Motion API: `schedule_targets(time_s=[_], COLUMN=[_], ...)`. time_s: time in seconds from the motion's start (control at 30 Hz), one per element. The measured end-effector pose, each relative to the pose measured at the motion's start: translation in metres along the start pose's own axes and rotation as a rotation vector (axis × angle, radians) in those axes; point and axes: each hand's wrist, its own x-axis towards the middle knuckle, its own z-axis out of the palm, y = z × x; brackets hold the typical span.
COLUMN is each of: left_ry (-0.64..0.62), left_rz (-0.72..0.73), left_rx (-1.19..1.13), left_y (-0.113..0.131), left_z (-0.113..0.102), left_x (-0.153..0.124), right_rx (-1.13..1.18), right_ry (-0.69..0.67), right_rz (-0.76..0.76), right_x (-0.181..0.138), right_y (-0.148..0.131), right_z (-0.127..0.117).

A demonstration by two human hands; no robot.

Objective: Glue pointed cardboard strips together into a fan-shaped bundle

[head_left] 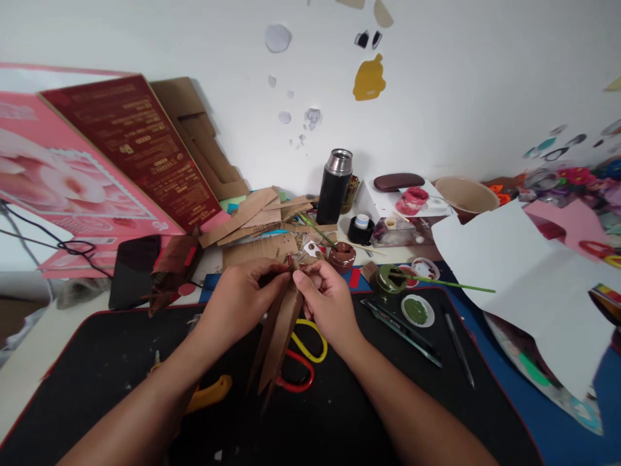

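Observation:
Both hands meet over the black mat, pinching the far end of a folded strip of brown cardboard. My left hand is closed on its left side, thumb and fingertips pressed together. My right hand grips the same end from the right, its thumb along the edge. The strip's long legs hang toward me, spread slightly apart. Beneath it lie scissors with a yellow loop and a red loop. What sits right between the fingertips is partly hidden.
Behind the hands stand a brown paint jar, cardboard scraps and a black flask. To the right are a green paint jar, pens and white paper. A yellow-handled tool lies near my left forearm.

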Motion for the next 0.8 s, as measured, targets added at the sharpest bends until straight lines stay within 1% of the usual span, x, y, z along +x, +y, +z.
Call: schedule_targets(time_s=[0.27, 0.43, 0.53, 0.8], left_ry=[0.033, 0.054, 0.075, 0.076], left_rz=[0.026, -0.003, 0.003, 0.03], left_rx=[-0.02, -0.025, -0.028, -0.006], left_y=[-0.0033, -0.0059, -0.0071, -0.0055], left_z=[0.0023, 0.0059, 0.0081, 0.0084], left_x=[0.0001, 0.0008, 0.0, -0.0016], right_rx=[0.009, 0.002, -0.016, -0.055], right_ry=[-0.004, -0.014, -0.009, -0.002], right_rz=[-0.01, -0.007, -0.015, -0.009], right_x=[0.0, 0.0005, 0.0004, -0.0012], right_y=[0.0044, 0.0032, 0.0018, 0.0003], right_z=[0.0004, 0.0002, -0.0003, -0.0001])
